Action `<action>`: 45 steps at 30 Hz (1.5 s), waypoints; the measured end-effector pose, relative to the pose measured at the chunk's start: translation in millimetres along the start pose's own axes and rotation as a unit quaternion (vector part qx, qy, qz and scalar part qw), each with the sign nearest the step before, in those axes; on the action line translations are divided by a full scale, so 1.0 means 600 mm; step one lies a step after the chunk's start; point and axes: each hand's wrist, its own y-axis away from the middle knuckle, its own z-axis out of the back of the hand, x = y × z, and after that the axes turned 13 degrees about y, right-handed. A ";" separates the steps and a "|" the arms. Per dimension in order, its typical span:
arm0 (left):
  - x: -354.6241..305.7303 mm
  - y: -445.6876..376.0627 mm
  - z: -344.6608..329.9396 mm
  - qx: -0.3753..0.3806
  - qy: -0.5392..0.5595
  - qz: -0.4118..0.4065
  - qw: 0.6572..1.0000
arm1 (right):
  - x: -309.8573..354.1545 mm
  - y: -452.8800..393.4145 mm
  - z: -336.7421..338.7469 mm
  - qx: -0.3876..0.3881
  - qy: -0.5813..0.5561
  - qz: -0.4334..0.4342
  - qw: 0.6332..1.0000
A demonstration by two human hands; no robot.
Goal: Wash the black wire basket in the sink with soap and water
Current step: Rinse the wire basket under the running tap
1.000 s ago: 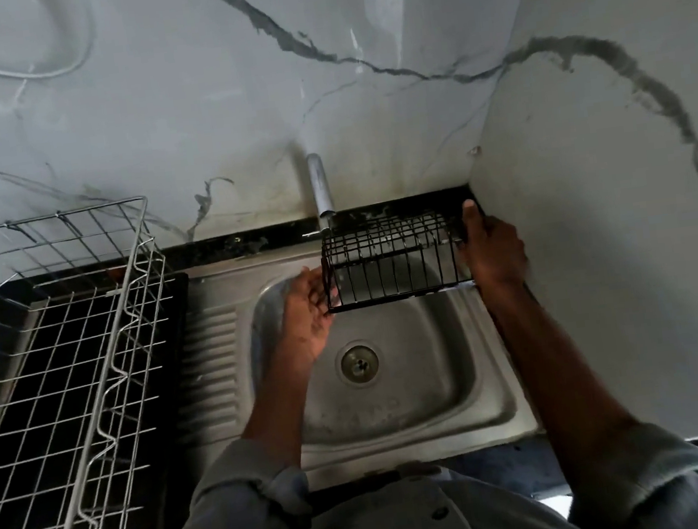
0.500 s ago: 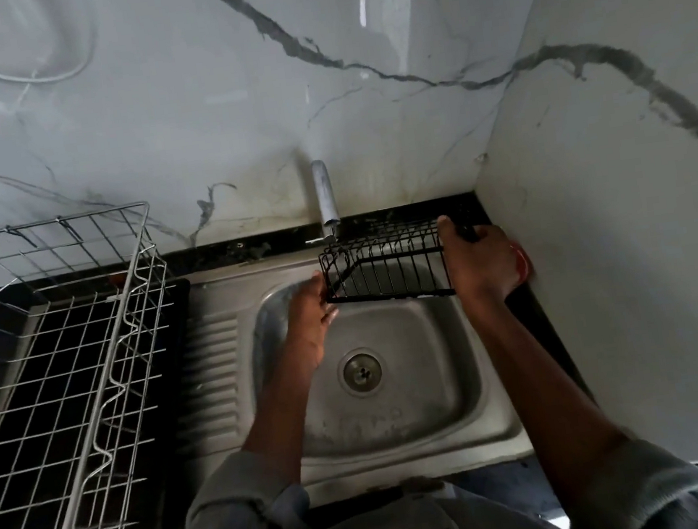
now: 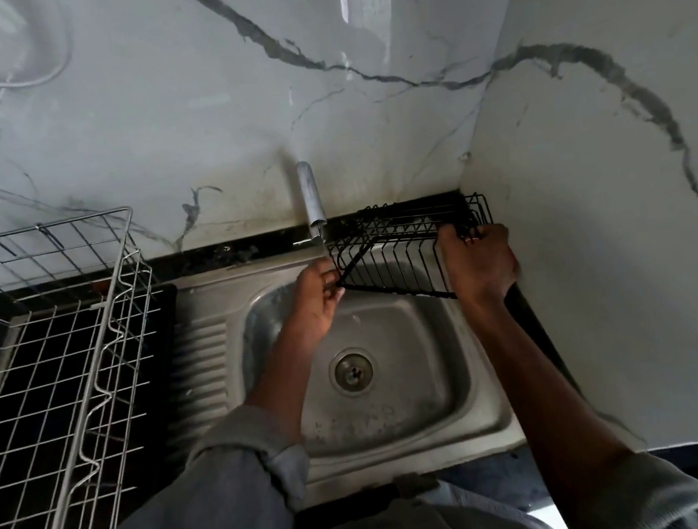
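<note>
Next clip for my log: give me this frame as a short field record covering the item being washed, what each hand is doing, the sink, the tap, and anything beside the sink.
item: black wire basket, held over the back right of the basin, tilted
left hand: left hand pinches the basket's near left corner
right hand: right hand has its grip on the basket's right end
sink: stainless steel sink, round drain uncovered
tap: grey metal tap spout, no stream of water discernible
beside sink: large silver wire dish rack on the left
soap: none visible
</note>
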 end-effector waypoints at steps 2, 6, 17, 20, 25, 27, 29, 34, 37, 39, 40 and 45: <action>-0.011 -0.007 0.001 0.008 0.002 0.012 1.000 | -0.006 0.002 0.007 0.000 -0.007 0.013 1.000; -0.035 -0.008 0.002 0.021 -0.012 0.021 0.999 | -0.020 0.007 0.015 0.026 -0.020 0.039 0.999; -0.055 -0.004 0.054 -0.069 0.028 -0.023 0.997 | -0.037 0.012 0.009 0.107 -0.096 0.043 0.989; -0.063 -0.012 0.067 -0.077 0.056 -0.027 0.995 | -0.040 0.004 0.005 0.100 -0.103 0.046 0.989; -0.060 -0.039 0.040 -0.072 0.072 0.025 0.994 | -0.043 -0.025 -0.009 0.101 -0.083 0.030 0.991; -0.059 -0.060 0.016 -0.076 0.081 0.046 0.993 | -0.034 -0.026 -0.003 0.098 -0.069 0.031 0.992; -0.060 -0.084 -0.008 -0.086 0.107 0.057 0.989 | -0.025 -0.029 0.007 0.099 -0.058 0.035 0.993; -0.058 -0.142 -0.048 -0.109 0.133 0.061 0.983 | -0.027 -0.049 0.007 0.099 -0.067 0.067 0.991; -0.043 -0.160 -0.061 -0.151 0.118 0.046 0.980 | -0.029 -0.063 -0.001 0.117 -0.070 0.068 0.988; -0.027 -0.156 -0.062 -0.147 0.026 0.002 0.989 | -0.031 -0.072 -0.008 0.138 -0.079 0.075 0.984; -0.018 -0.153 -0.056 -0.142 -0.026 -0.013 0.989 | -0.034 -0.076 -0.011 0.151 -0.077 0.078 0.982; -0.013 -0.111 0.012 -0.090 -0.232 -0.038 0.968 | -0.058 -0.076 -0.034 0.216 -0.064 0.106 0.968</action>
